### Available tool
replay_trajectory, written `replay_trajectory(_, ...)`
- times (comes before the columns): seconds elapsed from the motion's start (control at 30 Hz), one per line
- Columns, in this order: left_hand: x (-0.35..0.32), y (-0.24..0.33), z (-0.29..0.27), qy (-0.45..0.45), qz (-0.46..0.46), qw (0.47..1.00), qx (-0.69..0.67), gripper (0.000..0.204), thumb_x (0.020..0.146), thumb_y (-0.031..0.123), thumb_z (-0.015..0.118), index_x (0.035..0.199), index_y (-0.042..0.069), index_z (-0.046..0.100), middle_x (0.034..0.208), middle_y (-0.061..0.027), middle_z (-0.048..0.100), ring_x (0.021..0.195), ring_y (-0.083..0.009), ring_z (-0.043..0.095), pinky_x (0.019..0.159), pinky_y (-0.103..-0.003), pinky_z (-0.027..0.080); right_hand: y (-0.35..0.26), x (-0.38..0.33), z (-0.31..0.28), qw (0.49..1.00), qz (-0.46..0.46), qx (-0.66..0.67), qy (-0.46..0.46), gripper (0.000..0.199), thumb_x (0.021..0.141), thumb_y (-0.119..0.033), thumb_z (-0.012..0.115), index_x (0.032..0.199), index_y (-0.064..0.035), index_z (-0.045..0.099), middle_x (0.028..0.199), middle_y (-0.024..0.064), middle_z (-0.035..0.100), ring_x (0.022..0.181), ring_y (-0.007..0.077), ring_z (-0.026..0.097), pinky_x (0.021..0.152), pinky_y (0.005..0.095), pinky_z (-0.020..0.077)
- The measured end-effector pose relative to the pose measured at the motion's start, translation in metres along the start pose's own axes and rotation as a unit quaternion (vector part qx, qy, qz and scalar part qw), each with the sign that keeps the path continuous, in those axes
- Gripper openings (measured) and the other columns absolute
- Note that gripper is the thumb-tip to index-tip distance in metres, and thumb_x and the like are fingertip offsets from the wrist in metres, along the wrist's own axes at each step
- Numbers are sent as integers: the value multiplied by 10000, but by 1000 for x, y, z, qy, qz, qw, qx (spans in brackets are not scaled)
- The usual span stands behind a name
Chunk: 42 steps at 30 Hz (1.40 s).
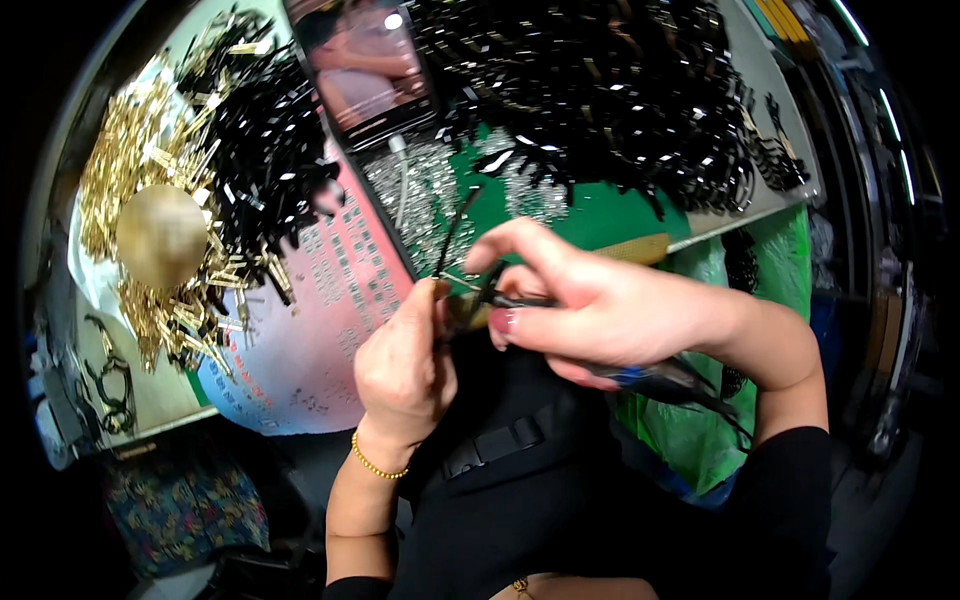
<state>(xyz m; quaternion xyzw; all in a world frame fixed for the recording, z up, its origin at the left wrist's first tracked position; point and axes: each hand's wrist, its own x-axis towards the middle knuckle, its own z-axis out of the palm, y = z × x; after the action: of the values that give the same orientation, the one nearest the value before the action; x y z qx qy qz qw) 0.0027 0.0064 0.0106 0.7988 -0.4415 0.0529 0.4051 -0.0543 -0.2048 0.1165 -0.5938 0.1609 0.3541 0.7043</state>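
My left hand (402,362), a gold bead bracelet at its wrist, is closed with thumb and forefinger pinching a thin black strip (458,228) that stands up from the fingertips. To its right, my right hand (600,312) is wrapped round a dark pair of pliers (680,386) whose handles stick out below the palm. A bit of blue shows on the handles. The plier tip lies close to my left fingertips, partly hidden by my fingers. Small silver metal pieces (420,195) lie just beyond my hands on a green mat (610,212).
A large heap of shiny black strips (590,90) fills the table's far side. Gold metal pieces (125,140) pile up at left round a tan disc (162,237). A phone (372,75) with a white cable (403,185) stands behind a pink-blue printed mat (310,340). Green plastic (690,440) hangs at right.
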Motion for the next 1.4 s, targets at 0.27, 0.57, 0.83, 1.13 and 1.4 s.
replay_trajectory(0.27,-9,-3,-7,197,-256,897,-302,253,1075,133,436,1227,-28,560,774,-46,661,593,-63,506,574,-215,403,52,-44,3,763,-320,-452,332,457,959,-213,609,1312,15,430,1062,257,596,757,433,641,646,447,546)
replay_trajectory(0.57,-8,-28,-20,150,-239,921,-268,278,1104,190,428,1238,-16,557,670,14,515,501,-8,292,473,-189,243,90,-127,-179,614,-45,-402,678,453,896,-220,599,1332,-100,567,729,143,604,690,247,584,659,381,465)
replay_trajectory(0.83,-7,-27,-18,149,-234,926,-254,272,1105,206,432,1236,12,571,729,-21,597,475,0,289,433,-188,213,79,-111,-191,638,-40,-465,612,413,902,-315,610,1235,-70,609,756,145,636,692,211,620,671,366,491)
replay_trajectory(1.13,-10,-21,-29,145,-234,894,-354,273,1108,191,411,1277,7,519,878,-105,702,506,-26,408,447,-170,310,36,-130,-109,521,-187,-392,735,213,984,-224,618,1082,-37,642,787,75,662,696,154,613,641,304,473)
replay_trajectory(1.4,-12,-18,-34,193,-223,865,-407,285,1112,211,402,1268,1,515,908,-136,686,548,-61,488,453,-180,402,-26,-23,-7,777,-360,-284,432,160,998,-177,609,983,-18,613,773,12,545,717,48,495,646,244,414)
